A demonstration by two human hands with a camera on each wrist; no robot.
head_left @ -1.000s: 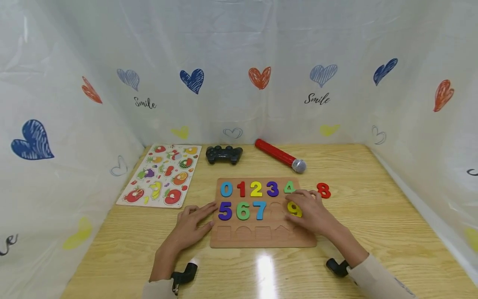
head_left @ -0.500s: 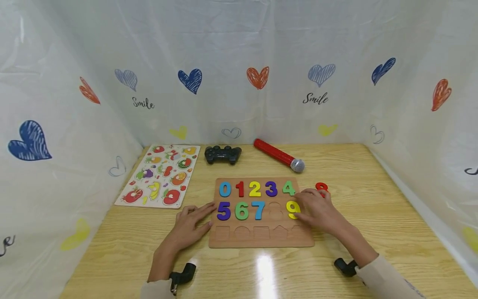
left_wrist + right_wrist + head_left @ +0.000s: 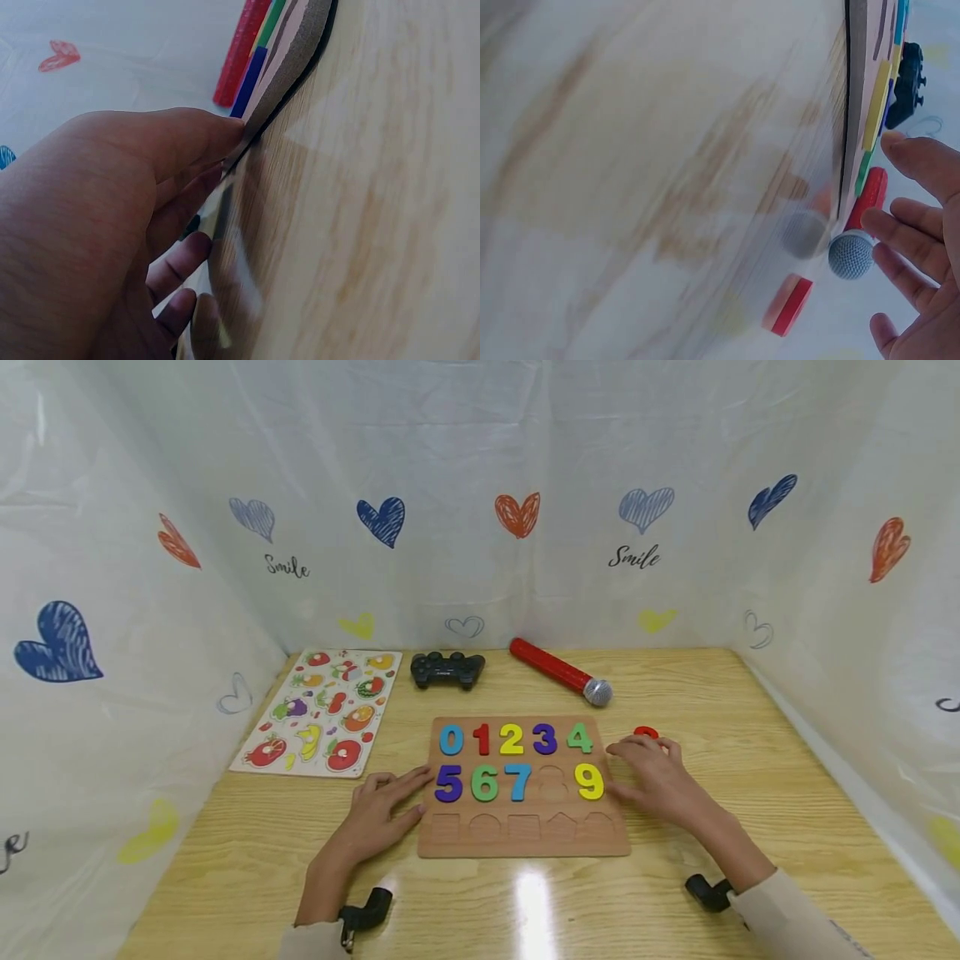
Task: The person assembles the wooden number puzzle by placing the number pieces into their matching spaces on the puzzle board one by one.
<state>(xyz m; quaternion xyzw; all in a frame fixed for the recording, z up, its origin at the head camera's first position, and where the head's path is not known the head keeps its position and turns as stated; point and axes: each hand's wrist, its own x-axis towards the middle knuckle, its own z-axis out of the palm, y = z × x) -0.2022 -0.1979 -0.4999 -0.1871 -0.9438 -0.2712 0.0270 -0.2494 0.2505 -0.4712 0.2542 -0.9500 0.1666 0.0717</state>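
Observation:
A wooden number puzzle board (image 3: 525, 841) lies on the table, with the digits 0 to 7 and a yellow 9 (image 3: 588, 782) in it. Beside the 9, the recess shaped like an 8 (image 3: 552, 783) shows bare wood. My left hand (image 3: 382, 818) rests at the board's left edge, thumb and fingertips touching it, as the left wrist view also shows. Just off the right edge hovers my right hand (image 3: 663, 783), its fingers loosely spread and holding nothing. Beyond those fingers a red number 8 (image 3: 646, 732) lies on the table, partly hidden by the hand; the right wrist view shows it (image 3: 788, 305) apart from the fingers.
A fruit puzzle board (image 3: 318, 714) lies at the back left. Behind the number board are a black game controller (image 3: 447, 670) and a red microphone (image 3: 558, 670). White curtains (image 3: 465, 443) with printed hearts enclose the table's back and sides.
My right hand has let go of the yellow 9 and drawn back to the right, off the board toward the red 8. My left hand has stayed at the left edge.

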